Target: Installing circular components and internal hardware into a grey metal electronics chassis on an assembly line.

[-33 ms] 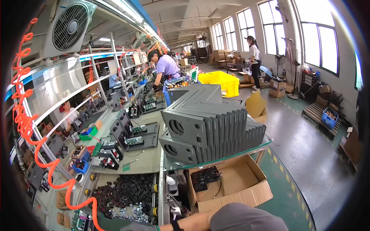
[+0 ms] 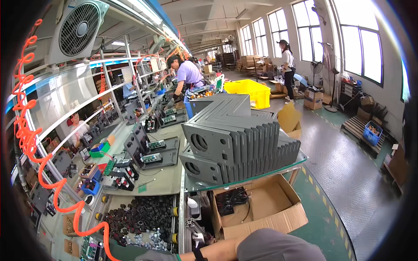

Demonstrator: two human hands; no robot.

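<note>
Right hand (image 2: 157, 255), gloved, enters at the head view's lower edge; its grip cannot be told. Left hand is out of view. Black parts (image 2: 141, 217) and metallic parts (image 2: 150, 240) lie just beyond the right hand. Grey panels (image 2: 237, 139) stand above an open carton (image 2: 265, 201).

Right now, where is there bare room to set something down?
There's bare mat between the small green board and the glass shelf, and bare bottom in the cardboard box, right of its black cables. It's crowded where grey panels load the shelf and black parts lie heaped beyond the right hand.
</note>
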